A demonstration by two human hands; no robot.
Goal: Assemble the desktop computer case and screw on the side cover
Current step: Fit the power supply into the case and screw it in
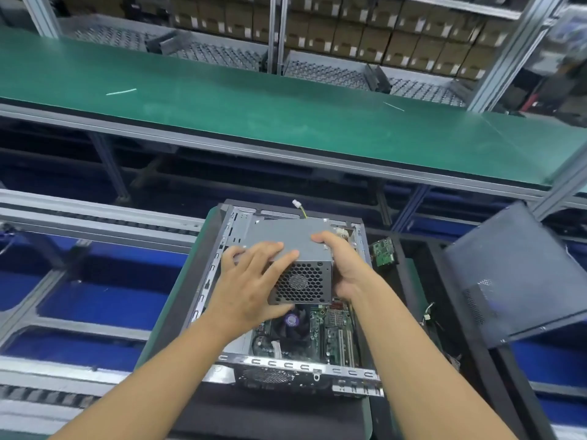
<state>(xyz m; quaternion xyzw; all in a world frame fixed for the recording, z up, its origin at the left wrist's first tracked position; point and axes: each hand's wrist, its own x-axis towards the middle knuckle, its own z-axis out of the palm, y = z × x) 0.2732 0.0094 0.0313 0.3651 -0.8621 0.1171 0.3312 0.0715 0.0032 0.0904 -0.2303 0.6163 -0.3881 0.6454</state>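
Both our left hand [254, 282] and right hand [344, 268] clasp the PSU [282, 238] by its fan end, seemingly to seat it in the case [305, 366].

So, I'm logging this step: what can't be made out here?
Head view only:
- Motherboard: far part hidden under the power supply.
- Right hand: fingers hidden behind the power supply.
- Side cover: cut off by the right edge.
- Shelf boxes: labels blurred.
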